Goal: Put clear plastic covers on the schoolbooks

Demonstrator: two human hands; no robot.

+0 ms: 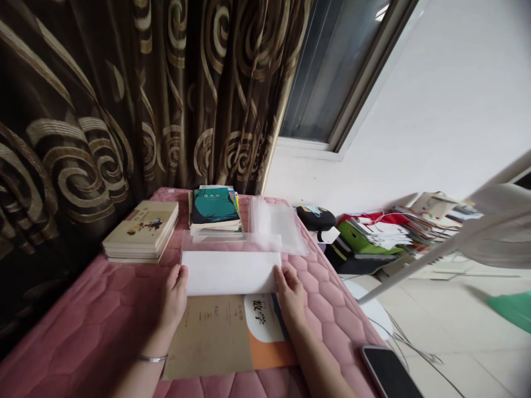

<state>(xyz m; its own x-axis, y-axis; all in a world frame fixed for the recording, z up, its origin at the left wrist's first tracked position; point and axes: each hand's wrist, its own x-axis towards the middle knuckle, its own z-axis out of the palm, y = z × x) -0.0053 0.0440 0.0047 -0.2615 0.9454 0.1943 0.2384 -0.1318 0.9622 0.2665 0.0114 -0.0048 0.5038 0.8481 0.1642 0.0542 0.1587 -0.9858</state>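
Observation:
My left hand (pixel 176 290) and my right hand (pixel 289 291) grip the two short ends of a plastic book cover (pixel 231 273). It has a wide white panel, and a clear strip shows along its far edge. Thumbs rest on top at both ends; the other fingers are partly hidden. Below it, flat on the pink quilted mattress (pixel 99 309), lies a textbook (pixel 215 337) with a tan left part and an orange-and-white right part, its far edge covered by the white panel. A bracelet circles my left wrist.
Clear plastic sheets (pixel 284 224) lie beyond my right hand. Two book stacks, one beige (pixel 143 226) and one with a teal top (pixel 214 205), stand at the back. A phone (pixel 390 370) lies near right. A fan (pixel 415 262) stands beside the bed, with cables on the floor.

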